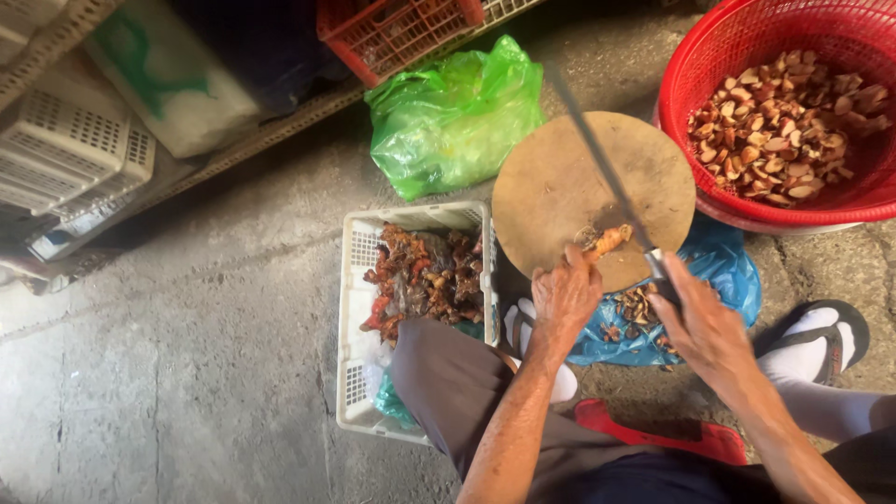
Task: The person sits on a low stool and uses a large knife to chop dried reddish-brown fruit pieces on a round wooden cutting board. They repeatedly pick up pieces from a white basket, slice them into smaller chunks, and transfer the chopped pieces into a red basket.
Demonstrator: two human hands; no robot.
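Seen from above on a rough grey concrete floor (187, 336), pale slatted plastic crates (70, 149) are stacked at the far left, with a red plastic crate (397, 28) along the top edge and a crumpled translucent green plastic bag (453, 117) lying just below it. Nearer the person, a white rectangular plastic basket (359, 280) holds a heap of knobbly reddish-brown roots (425, 275), and it stands touching the left edge of a round, worn wooden chopping board (560, 177). The left hand (565, 294) rests at the board's near edge, its fingers closed around the end of a small orange-brown root piece (607, 243) that lies flat on the wood. Just beside it, the right hand (700, 322) is clenched on the handle of a long dark-bladed knife (602, 163), whose blade slants up across the board, its lower part just beside the root piece. Below the board, a crumpled blue plastic bag (723, 266) catches brown trimmings (635, 303). At the right, a round red plastic mesh basket (747, 56) holds cut brown-and-cream slices (789, 121). A foot in a white sock and dark sandal (821, 341) stands at the lower right.
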